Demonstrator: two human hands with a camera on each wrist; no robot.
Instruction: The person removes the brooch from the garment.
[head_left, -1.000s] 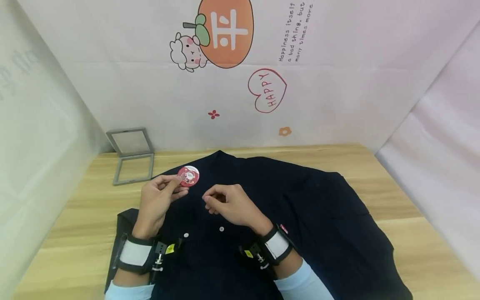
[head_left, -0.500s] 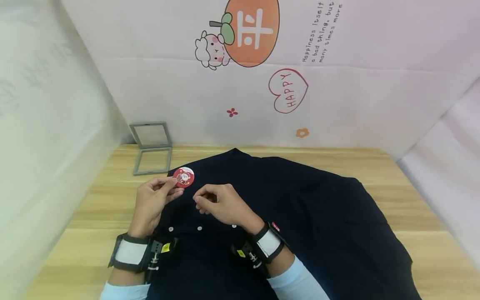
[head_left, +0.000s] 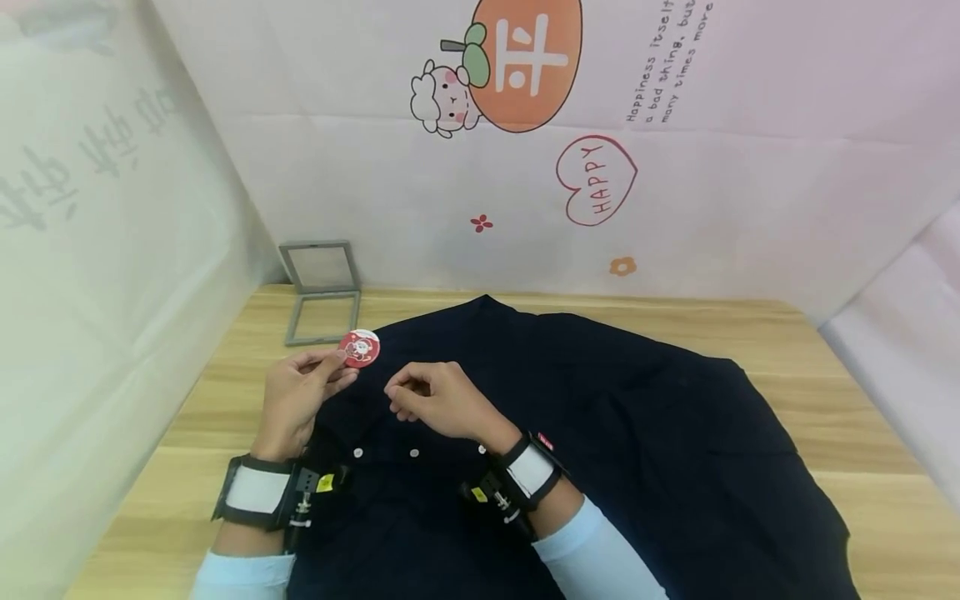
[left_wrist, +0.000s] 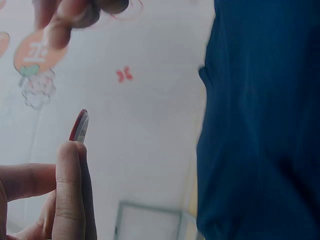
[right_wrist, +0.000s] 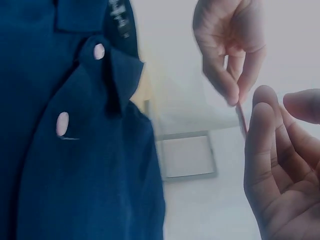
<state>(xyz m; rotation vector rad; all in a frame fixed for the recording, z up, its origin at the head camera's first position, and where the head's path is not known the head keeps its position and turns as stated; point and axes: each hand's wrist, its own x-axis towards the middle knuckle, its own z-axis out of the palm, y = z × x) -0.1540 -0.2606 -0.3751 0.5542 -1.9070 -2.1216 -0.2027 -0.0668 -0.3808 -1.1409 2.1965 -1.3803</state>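
My left hand [head_left: 291, 402] pinches a round red and white button badge [head_left: 363, 347] between thumb and fingers, above the dark navy shirt [head_left: 600, 400]. Seen edge-on in the left wrist view, the badge [left_wrist: 80, 126] stands upright with its silvery back to the right. To its right hovers my right hand [head_left: 442, 400], fingers loosely bent and apart from the badge. In the right wrist view, nothing shows between the right thumb and fingers [right_wrist: 261, 135]. White buttons [right_wrist: 62, 124] run along the shirt's placket, and its collar shows near the top.
A grey hinged frame [head_left: 322, 317] stands open at the table's back left, its upper half leaning towards the wall. The shirt covers much of the wooden table [head_left: 195, 467]. Printed white cloth walls [head_left: 420, 200] close off the back and sides.
The head view has swung left, so the frame and wall prints sit further right. Both hands keep nearly the same pose, and the left still pinches the badge.
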